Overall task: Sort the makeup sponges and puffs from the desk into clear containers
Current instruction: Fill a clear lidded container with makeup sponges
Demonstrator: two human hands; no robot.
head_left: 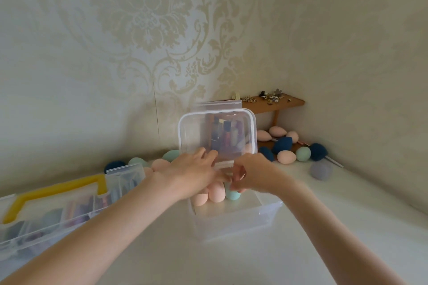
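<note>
Clear plastic container (234, 217), square with rounded corners, on the white bench (208, 259); its see-through lid (217, 134) stood up on edge behind it. Inside at the far end: smooth matte egg-shaped sponges, two peach (216, 192) and one mint (232, 194), touching one another. Left hand (194, 173) over the container's far rim, fingers spread and relaxed, fingertips against the lower lid. Right hand (252, 173) with fingers curled down onto the mint sponge, pinching it; blurred.

Further loose sponges (286, 156) well apart in the right corner: peach and mint eggs, dark blue ones, plus a fuzzy navy puff (318, 151) and a soft grey puff (320, 170). More peach, mint and navy pieces (159, 164) by the wall behind the left hand. At left, a clear compartmented organiser (46, 220) with a glossy yellow handle (55, 194). Small wooden shelf (278, 103) with tiny trinkets on top. Cream damask-pattern wallpaper (150, 21). No readable writing anywhere.
</note>
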